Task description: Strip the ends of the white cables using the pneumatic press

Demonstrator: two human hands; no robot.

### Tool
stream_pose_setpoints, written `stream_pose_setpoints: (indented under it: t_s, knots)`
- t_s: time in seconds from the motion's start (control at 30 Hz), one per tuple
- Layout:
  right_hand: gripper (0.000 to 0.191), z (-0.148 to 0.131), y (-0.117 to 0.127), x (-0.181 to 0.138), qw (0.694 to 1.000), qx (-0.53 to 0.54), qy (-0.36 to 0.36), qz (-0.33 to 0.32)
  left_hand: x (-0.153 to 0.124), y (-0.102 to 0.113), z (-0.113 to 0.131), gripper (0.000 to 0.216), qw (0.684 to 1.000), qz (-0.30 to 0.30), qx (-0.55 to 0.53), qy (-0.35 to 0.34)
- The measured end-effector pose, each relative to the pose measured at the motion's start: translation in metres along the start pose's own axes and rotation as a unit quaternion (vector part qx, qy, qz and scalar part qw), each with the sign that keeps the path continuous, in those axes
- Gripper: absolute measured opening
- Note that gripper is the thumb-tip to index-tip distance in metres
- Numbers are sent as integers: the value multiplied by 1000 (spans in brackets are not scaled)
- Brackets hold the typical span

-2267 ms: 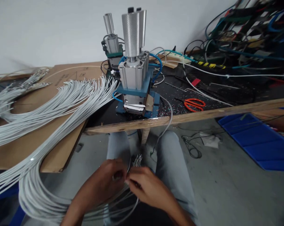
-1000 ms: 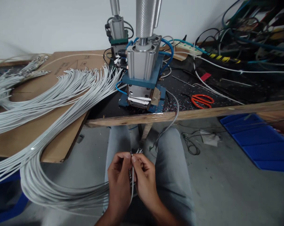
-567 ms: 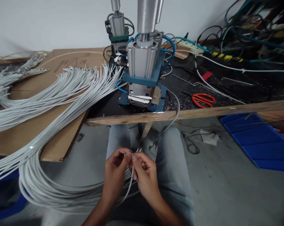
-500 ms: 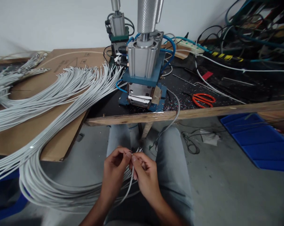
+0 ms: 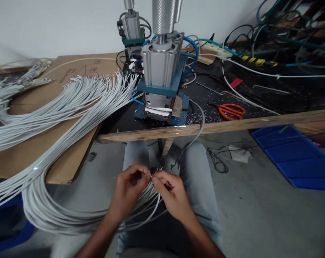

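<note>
Both hands pinch one wire end over my lap: left hand and right hand closed; the wire runs left, below the bench front edge.

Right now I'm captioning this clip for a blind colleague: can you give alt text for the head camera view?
Over the person's lap, the left hand and right hand pinch the ends of thin white wires that loop down from a cardboard sheet. On the bench ahead stands a pneumatic press, with orange scissors to its right.
</note>
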State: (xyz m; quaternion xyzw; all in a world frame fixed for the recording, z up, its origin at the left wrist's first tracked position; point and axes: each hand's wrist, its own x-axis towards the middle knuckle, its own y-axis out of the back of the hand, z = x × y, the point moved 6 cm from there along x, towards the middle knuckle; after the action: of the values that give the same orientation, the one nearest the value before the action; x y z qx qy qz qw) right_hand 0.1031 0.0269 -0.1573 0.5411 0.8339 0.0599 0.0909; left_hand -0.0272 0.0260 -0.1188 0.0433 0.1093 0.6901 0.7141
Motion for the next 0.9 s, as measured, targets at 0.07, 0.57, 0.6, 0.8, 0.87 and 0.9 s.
stream_pose_setpoints:
  t_s: [0.07,0.57,0.6,0.8,0.87,0.9]
  knots:
    - [58,-2,4,0,1000,7,-8,-1,-5,-1,-12,26,990,74,-118,38]
    - [85,6,-35,-5,954,250,-151,63,-18,-17,-28,37,966,133,-192,107]
    - [87,6,-38,-6,950,260,-159,69,-22,-21,-31,38,958,141,-221,118]
    - [90,8,-42,-10,941,273,-179,84,-30,-22,-32,40,947,179,-242,117]
    - [90,8,-42,-9,941,272,-182,81,-29,-22,-32,40,947,175,-242,115]
    - [91,7,-41,-9,942,271,-182,80,-29,-22,-33,40,948,172,-243,116]
